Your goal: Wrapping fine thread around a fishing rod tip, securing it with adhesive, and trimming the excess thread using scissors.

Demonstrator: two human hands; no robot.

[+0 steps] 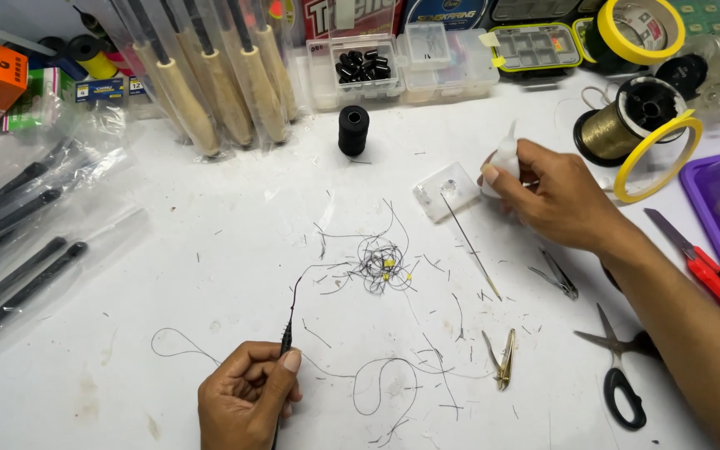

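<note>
My left hand [247, 400] grips a thin black rod tip [286, 338] near the front edge, with dark thread trailing up from it to a tangle of thread [379, 265] holding small yellow bits. My right hand [553, 196] holds a small white squeeze bottle [505, 158], nozzle up, beside a small clear plastic dish [446, 191]. A thin needle [470, 244] leans out of the dish toward me.
Black thread spool [353, 130] at the back. Cork-handled rods in bags [210, 83], dark rods in bags [18, 242] at left. Clear compartment boxes [402, 62], gold wire spool [627, 117], yellow tape rolls [656, 154], red cutter [706, 267], scissors [618, 367], nail clipper [558, 275], brass snips [504, 360].
</note>
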